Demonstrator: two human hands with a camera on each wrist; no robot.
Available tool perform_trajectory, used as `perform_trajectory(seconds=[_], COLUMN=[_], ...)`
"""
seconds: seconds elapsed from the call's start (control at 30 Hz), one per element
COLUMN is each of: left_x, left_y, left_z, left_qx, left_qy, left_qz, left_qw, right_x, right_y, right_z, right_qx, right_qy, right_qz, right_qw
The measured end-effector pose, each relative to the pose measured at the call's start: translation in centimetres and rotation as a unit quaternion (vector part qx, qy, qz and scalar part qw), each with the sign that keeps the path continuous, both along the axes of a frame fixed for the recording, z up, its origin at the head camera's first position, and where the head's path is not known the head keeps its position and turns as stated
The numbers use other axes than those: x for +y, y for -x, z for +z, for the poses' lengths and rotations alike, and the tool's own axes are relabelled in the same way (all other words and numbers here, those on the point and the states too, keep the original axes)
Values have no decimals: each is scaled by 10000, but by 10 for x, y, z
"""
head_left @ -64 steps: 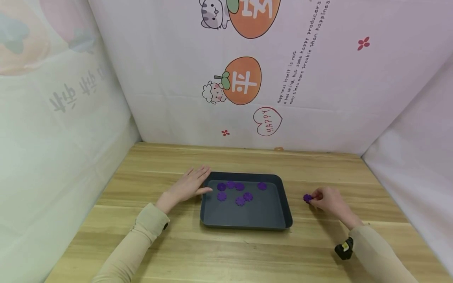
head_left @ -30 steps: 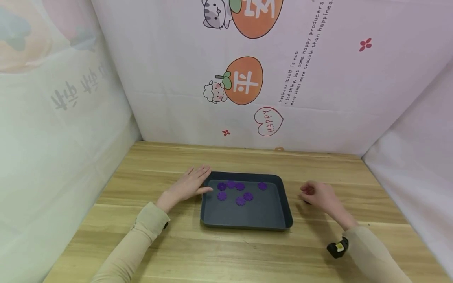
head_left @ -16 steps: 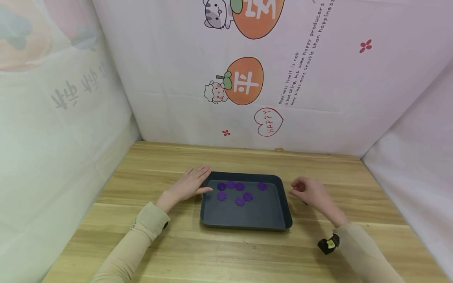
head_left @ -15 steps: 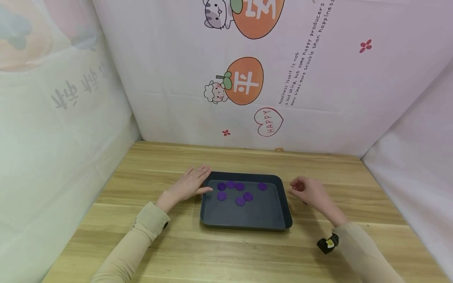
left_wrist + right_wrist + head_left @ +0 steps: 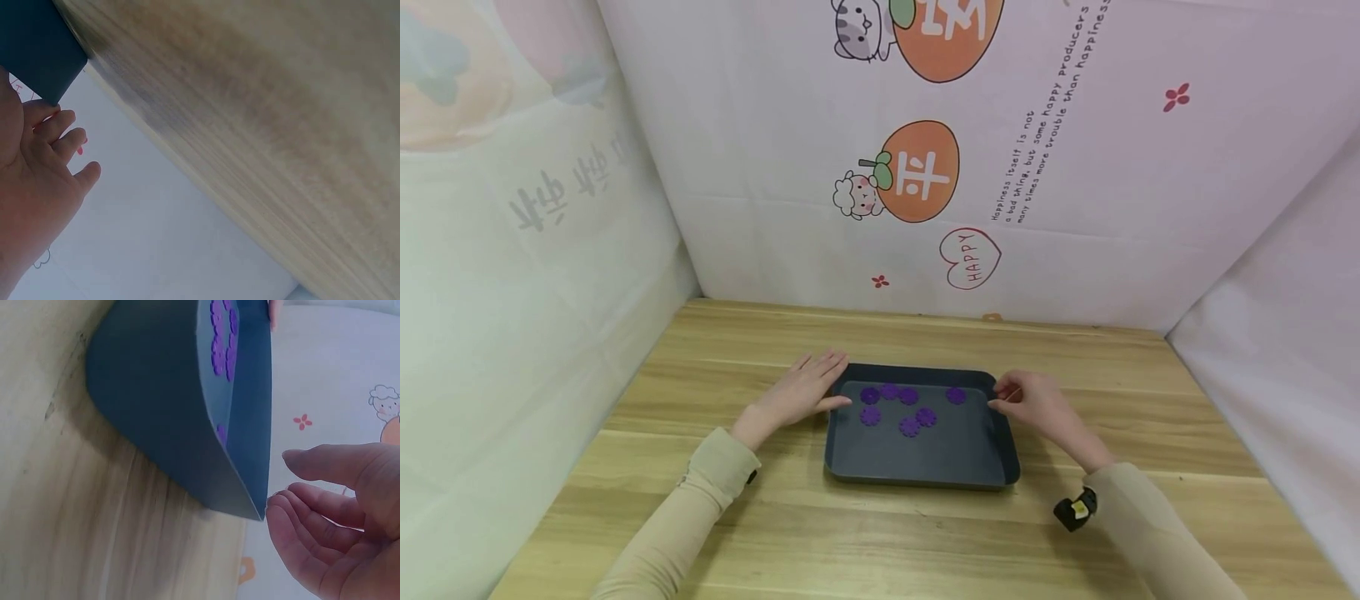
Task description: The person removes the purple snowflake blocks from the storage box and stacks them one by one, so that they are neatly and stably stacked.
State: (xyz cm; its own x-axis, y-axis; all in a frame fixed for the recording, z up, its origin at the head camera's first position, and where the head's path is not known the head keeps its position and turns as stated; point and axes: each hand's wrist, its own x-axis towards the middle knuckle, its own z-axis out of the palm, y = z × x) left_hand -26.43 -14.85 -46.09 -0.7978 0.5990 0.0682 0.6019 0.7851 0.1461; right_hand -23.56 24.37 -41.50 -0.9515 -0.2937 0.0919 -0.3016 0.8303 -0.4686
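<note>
A dark grey rectangular tray (image 5: 925, 458) rests on the wooden table. Several thin, purple, notched discs (image 5: 909, 427) lie flat in it, mostly toward its back left. My left hand (image 5: 797, 392) rests on the tray's left edge, fingers extended over the back corner. At the back right corner is my right hand (image 5: 1033, 400), its fingers curled and its thumb held apart from them. In the right wrist view, no disc shows in the gap between the right thumb (image 5: 312, 464) and fingers; whether one is tucked inside the curled fingers is hidden.
Bare wooden table (image 5: 880, 533) surrounds the tray. A white printed cloth (image 5: 775, 208) hangs behind, with plain cloth on both sides. A black wrist-worn device (image 5: 1073, 510) sits below the right sleeve.
My right hand first pinched a purple disc on the table right of the tray, then moved left to the tray's corner. That disc is out of sight now. Left hand and tray stayed put.
</note>
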Motion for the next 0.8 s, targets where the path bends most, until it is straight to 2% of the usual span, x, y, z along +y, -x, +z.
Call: perform_trajectory(seconds=[0.37, 0.8], left_x=[1, 2], left_y=[2, 2], left_z=[-2, -1], left_qx=[223, 118], left_qy=[-49, 0], left_qz=[-73, -13], left_qw=[9997, 9999], right_x=[-19, -33], right_y=[2, 8], right_z=[-4, -8], right_qx=[-97, -324], right_qy=[-94, -153], right_qz=[326, 553], right_qw=[9994, 9978])
